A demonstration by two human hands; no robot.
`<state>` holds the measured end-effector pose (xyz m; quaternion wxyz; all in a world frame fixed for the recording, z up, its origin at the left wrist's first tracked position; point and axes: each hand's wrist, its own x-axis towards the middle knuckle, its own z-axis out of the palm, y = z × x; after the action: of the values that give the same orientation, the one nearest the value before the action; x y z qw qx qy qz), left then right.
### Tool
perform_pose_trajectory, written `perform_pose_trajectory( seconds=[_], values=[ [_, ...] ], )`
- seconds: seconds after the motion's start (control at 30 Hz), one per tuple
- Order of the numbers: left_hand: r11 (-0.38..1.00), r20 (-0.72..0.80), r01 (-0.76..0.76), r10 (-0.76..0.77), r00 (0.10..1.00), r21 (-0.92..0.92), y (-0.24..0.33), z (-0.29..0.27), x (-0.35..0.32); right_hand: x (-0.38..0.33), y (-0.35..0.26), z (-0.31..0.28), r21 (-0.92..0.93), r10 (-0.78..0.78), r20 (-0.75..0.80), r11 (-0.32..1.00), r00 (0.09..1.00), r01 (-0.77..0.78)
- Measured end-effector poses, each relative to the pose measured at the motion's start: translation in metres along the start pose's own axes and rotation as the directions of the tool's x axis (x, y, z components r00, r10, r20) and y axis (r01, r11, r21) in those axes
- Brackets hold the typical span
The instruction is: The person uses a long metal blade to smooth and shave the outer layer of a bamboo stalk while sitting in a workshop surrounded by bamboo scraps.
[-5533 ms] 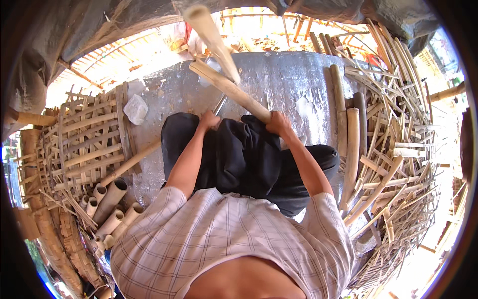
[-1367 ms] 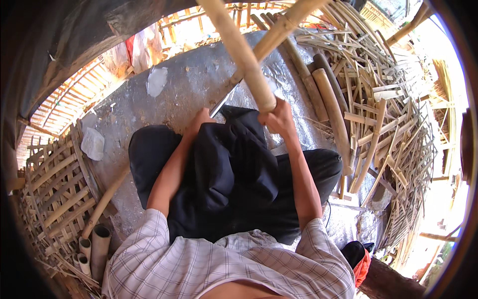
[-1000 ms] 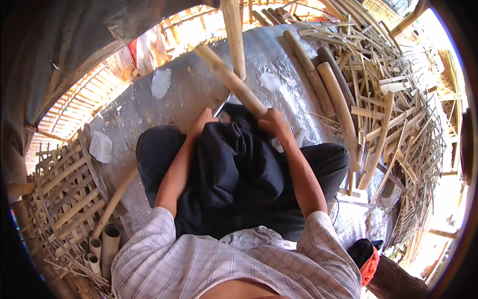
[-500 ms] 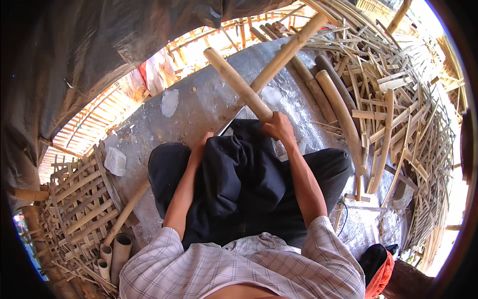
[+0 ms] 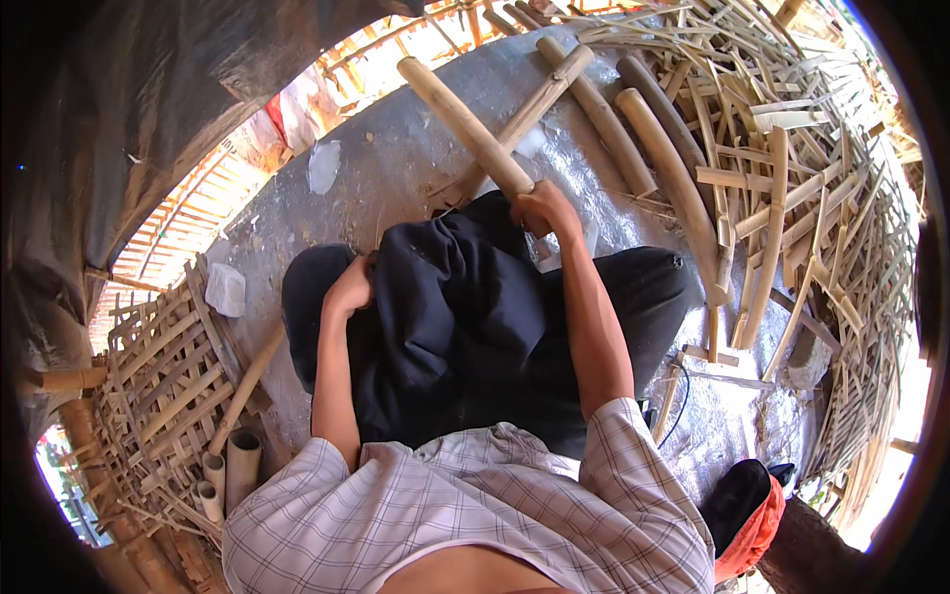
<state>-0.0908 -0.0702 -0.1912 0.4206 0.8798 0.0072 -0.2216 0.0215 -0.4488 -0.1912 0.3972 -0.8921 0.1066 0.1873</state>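
Pale tan, round bamboo stick [image 5: 460, 119] is slanting across the middle of the scene, its near end sitting in the right hand [image 5: 547, 211], its far end pointing far left. Right hand is gripping it, fingers wrapped around the near end. Second tan bamboo pole with a ringed joint [image 5: 549, 94] is crossing under it in an X, running toward far right; can't tell if the two are touching. Left hand [image 5: 348, 287] is resting at the lap's left side, fingers curling against bunched black cloth [image 5: 440, 277]; they're partly hidden, so can't tell if they're pinching anything. Black cloth is covering the crossed legs.

Shiny grey ground sheet [image 5: 396, 158] is spreading beneath. On the left, whitish rough stone block [image 5: 226, 289] is sitting near a woven tan bamboo lattice [image 5: 168, 381]; hollow cut bamboo tubes [image 5: 241, 465] are clustering at near left, mouths facing up. On the right, long brownish bamboo pole [image 5: 673, 188] is lying beside a dark grey-brown pole [image 5: 663, 109], with a big tangled heap of split bamboo strips [image 5: 792, 198] filling the area beyond. Orange and black cloth bundle [image 5: 757, 535] is lying at near right. Dark plastic tarp [image 5: 148, 119] is hanging at far left.
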Motion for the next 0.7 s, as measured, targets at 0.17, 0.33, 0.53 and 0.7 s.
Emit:
perform_pose_trajectory(
  seconds=[0.17,0.33,0.53,0.7],
  values=[
    [0.939,0.005,0.245,-0.251,0.968,-0.241,0.011,-0.001,-0.023,0.002,-0.008,0.002,0.093,-0.106,0.030,0.990,0.994,0.102],
    [0.925,0.005,0.247,-0.257,0.966,-0.288,0.040,-0.008,-0.051,0.003,-0.016,0.005,0.274,-0.140,-0.018,0.952,0.990,0.139],
    [0.965,-0.109,0.142,-0.169,0.980,-0.222,0.052,-0.036,-0.108,0.003,-0.022,-0.008,0.459,-0.129,-0.162,0.868,0.978,0.191],
    [0.948,-0.169,0.173,-0.222,0.960,-0.265,0.056,-0.061,-0.157,0.015,0.000,-0.013,0.522,-0.001,-0.144,0.849,0.990,0.077]
  ],
)
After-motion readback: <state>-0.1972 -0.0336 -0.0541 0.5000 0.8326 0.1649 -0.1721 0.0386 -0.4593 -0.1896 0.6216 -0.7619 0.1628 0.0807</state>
